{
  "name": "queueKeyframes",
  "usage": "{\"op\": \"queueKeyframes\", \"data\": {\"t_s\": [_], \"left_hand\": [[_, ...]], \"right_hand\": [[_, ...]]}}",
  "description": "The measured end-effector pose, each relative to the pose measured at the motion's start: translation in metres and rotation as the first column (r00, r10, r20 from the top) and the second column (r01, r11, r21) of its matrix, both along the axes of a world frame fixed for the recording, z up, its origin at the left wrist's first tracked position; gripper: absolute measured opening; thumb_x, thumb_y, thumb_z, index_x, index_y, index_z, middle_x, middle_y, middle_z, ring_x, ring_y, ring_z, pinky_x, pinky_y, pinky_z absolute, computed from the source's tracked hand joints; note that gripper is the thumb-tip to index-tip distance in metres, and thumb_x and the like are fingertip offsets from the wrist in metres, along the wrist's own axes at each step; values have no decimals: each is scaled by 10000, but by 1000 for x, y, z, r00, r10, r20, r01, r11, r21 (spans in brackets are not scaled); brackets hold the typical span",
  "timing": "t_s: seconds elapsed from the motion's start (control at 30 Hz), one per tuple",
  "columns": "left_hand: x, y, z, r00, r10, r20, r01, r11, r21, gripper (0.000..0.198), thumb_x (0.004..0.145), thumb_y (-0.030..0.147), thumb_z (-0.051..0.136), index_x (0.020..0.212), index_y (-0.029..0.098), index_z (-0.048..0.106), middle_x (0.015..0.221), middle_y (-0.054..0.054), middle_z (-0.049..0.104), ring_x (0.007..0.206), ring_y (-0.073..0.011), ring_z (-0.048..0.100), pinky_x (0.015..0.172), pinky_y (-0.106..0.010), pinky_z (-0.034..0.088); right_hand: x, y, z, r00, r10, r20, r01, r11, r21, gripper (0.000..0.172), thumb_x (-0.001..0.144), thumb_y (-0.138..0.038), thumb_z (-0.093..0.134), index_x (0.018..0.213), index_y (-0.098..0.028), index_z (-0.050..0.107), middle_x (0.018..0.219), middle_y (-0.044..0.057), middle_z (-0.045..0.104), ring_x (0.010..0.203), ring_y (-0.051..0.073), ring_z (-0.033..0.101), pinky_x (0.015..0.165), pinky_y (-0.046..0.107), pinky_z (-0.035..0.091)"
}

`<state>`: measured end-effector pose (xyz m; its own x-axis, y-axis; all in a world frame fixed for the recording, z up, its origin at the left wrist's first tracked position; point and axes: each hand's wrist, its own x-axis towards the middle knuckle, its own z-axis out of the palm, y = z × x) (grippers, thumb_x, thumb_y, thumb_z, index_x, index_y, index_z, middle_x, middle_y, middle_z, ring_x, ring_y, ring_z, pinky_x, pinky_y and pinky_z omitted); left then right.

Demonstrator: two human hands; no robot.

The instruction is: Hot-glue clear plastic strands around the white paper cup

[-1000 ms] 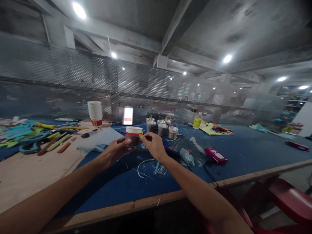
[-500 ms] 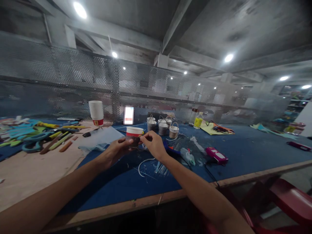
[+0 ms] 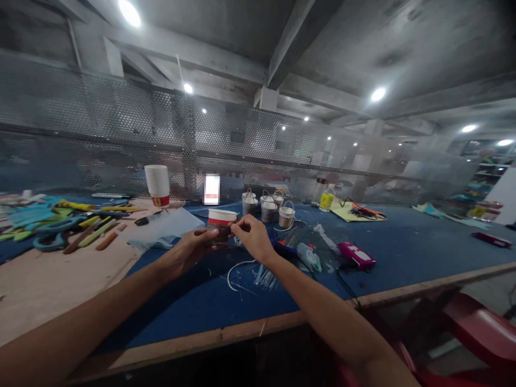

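Red and white, a paper cup [image 3: 222, 221] with a dark lower wrap sits upright in a person's two bare hands, over the middle of a blue work table [image 3: 173, 312]. The left hand [image 3: 192, 248] curls partly closed around the cup's left side, gripping it with the thumb in front. The right hand [image 3: 253, 236] is at the cup's right side, thumb and forefinger drawn together; whether anything is caught between them cannot be told.

Just beyond the right hand stand several small handled buckets [image 3: 286, 216]. Far left rises a stack of white cups [image 3: 156, 181]; nearer and further left lie blue-handled scissors [image 3: 52, 241] among coloured strips. A white cord [image 3: 229, 280] curves on the near side of the right hand. To the right are a magenta device [image 3: 357, 255] and, farther back, a yellow-labelled bottle [image 3: 327, 201]. Behind the table stands a perforated metal screen [image 3: 226, 129].
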<state>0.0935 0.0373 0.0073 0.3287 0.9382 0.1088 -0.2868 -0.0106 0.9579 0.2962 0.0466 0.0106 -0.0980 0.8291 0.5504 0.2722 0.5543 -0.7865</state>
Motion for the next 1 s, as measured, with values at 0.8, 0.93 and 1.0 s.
{"op": "queueKeyframes", "data": {"t_s": [0.8,0.93,1.0], "left_hand": [[-10,5,0,992,73,99,-69,997,-40,319,851,314,911,1129,164,861,1215,-137,857,960,-242,803,806,-304,645],[-10,3,2,989,93,113,-87,995,-56,231,862,260,893,1073,171,866,1138,-111,875,913,-232,819,758,-274,665],[-10,4,2,988,99,120,-91,994,-65,204,862,229,887,1056,169,868,1073,-106,882,855,-219,821,730,-255,671]], "right_hand": [[35,-17,34,730,-370,575,282,929,240,194,1068,-243,639,1222,-167,730,1242,114,744,1151,244,704,1042,373,501],[71,-29,39,556,-323,766,379,918,113,218,1078,-296,633,1216,-165,739,1194,108,774,1105,242,721,962,332,497],[88,-36,34,458,-293,839,435,897,76,237,1083,-326,630,1218,-166,741,1236,119,772,1139,254,721,949,327,494]]}}
